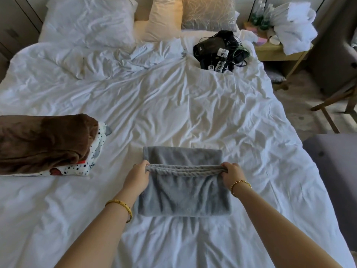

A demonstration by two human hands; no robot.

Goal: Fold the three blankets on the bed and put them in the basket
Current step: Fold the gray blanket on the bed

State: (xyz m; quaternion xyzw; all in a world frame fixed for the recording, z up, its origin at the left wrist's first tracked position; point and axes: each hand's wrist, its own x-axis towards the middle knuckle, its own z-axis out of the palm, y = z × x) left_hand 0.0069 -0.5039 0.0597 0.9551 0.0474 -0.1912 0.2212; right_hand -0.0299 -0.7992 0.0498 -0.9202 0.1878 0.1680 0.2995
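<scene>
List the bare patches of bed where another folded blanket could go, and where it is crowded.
Free: the wide sheet between the grey blanket and the black cable bundle; the strip between the grey blanket and the brown blanket stacked on the spotted one. Crowded: the pillows, and both hands at the fold.

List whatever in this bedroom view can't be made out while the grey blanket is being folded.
- Basket: not in the head view at all; its place cannot be told.
- Brown blanket: cut off by the left edge.
- Spotted blanket: mostly hidden under the brown one.
- Black bundle of devices and cables: too small to identify.
- Left hand and right hand: fingertips hidden in the grey blanket folds.
</scene>
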